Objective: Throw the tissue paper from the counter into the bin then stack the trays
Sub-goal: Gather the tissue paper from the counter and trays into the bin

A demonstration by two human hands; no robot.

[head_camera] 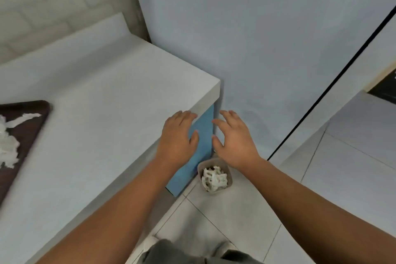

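Observation:
A small grey bin (201, 168) stands on the floor by the counter's corner, with crumpled white tissue (214, 179) inside it. My left hand (177, 137) hovers over the counter's front edge, fingers relaxed and empty. My right hand (233, 139) hangs just above the bin, fingers spread, holding nothing. At the far left a dark brown tray (32, 126) lies on the white counter (111, 96), with more white tissue (8, 141) lying on it.
A blue panel (201, 148) forms the counter's side below its edge. A pale wall rises behind the corner. Light floor tiles (240, 216) spread to the right, with a dark vertical strip (334, 83) and a doorway beyond.

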